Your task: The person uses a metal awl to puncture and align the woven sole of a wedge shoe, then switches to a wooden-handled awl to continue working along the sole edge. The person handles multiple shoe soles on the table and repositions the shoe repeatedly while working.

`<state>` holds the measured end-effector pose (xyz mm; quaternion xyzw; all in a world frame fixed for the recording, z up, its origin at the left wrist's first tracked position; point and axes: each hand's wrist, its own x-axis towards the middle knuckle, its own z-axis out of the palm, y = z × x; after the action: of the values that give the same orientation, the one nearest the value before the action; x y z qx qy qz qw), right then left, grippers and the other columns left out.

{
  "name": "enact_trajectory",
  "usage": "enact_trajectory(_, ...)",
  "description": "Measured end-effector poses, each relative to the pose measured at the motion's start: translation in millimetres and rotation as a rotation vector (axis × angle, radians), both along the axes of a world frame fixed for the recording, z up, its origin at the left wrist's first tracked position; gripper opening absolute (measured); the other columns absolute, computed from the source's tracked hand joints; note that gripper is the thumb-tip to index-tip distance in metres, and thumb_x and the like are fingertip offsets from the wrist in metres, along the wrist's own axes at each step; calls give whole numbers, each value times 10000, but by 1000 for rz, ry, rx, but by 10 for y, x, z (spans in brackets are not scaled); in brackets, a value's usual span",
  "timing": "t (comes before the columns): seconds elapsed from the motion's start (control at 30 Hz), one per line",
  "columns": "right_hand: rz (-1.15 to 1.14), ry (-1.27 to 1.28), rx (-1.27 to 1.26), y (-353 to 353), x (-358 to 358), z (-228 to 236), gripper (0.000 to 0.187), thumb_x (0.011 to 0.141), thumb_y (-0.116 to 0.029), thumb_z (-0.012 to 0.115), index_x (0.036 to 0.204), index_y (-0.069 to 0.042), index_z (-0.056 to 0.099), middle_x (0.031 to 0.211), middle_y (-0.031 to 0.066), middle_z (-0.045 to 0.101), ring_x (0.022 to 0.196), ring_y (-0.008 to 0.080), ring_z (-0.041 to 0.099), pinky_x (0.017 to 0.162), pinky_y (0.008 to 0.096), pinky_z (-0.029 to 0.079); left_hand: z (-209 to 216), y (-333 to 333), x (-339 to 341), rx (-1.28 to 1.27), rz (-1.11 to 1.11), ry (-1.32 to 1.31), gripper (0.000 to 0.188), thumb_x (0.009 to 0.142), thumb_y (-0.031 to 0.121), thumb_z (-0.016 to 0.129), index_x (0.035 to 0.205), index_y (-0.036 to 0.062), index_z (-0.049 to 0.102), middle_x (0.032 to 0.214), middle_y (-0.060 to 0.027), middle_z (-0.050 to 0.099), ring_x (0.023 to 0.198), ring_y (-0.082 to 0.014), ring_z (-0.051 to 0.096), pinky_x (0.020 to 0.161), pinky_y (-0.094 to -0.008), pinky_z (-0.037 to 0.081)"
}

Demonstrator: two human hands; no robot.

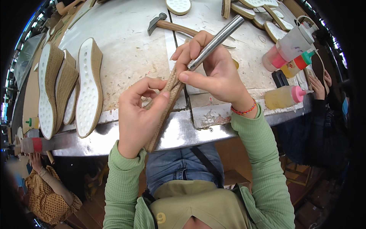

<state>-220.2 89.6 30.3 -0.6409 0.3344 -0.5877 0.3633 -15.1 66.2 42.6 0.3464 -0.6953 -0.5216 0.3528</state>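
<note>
Olive fabric [190, 198] across the worker's front lies nearest the camera, flanked by green sleeves [263, 156].

Position: the braided sole [164, 116] is held edge-on above the front edge of the bench [126, 49], slanting from the fingertips down toward the lower left. Whether its lower end rests on the metal edge cannot be told.

Hand state: the left hand [134, 110] pinches the braided sole between thumb and fingers. The right hand [219, 76] is closed around a metal rod [217, 41], its thumb and forefinger at the upper part of the braid.

Handling: the part is probably light and fairly stiff through its core, with a softer, slightly yielding braid. Its coarse texture should resist slipping; loose strands could fray if pulled. Recommended hold: pinch both faces at mid-length, keeping fingertips clear of the place being worked.

Appearance: tan, rope-like plaiting with a herringbone pattern; narrow in this view; a smoother brown band along one side. Near the fingertips, two braided runs converge in a V.
</note>
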Motion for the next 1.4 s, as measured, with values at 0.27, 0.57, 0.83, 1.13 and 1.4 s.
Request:
enact_trajectory(0.27, 22, -88, 23, -49, -82, -4, 385, 781, 6, 720, 969, -108, 404, 842, 96, 665, 1098, 252, 577, 1001, 425, 408, 37, -27, -29, -114, 11, -57, 152, 817, 37, 635, 944, -44, 659, 858, -51, 674, 746, -92, 545, 719, -241, 459)
enact_trajectory(0.57, -6, 34, -67, -38, -62, 18, 369, 791, 12, 707, 956, -105, 399, 836, 89, 667, 1027, 226, 585, 998, 417, 408, 17, -25, -30, -82, 21, -42, 175, 830, 28, 630, 984, -42, 675, 842, -57, 675, 733, -93, 556, 695, -234, 457)
enact_trajectory(0.83, 17, -38, -26, -32, -82, 3, 371, 797, 1, 715, 968, -107, 404, 842, 88, 670, 1066, 235, 582, 986, 412, 410, -17, -19, -54, -90, 37, -18, 157, 822, 42, 644, 951, -42, 675, 819, -58, 675, 714, -95, 559, 692, -238, 461)
enact_trajectory(1.13, -15, -30, -11, -27, -71, 11, 380, 788, 6, 718, 963, -106, 399, 856, 98, 668, 1074, 245, 580, 985, 406, 412, -30, -21, -61, -138, 63, -29, 147, 812, 48, 653, 928, -39, 672, 801, -53, 674, 697, -92, 557, 670, -243, 463)
enact_trajectory(1.4, 3, -92, -43, -40, -39, -34, 372, 788, 25, 691, 959, -105, 386, 843, 98, 636, 1014, 247, 589, 974, 421, 423, 30, -9, -69, -147, 53, -69, 141, 819, 45, 645, 932, -38, 665, 806, -61, 673, 693, -97, 566, 664, -244, 461)
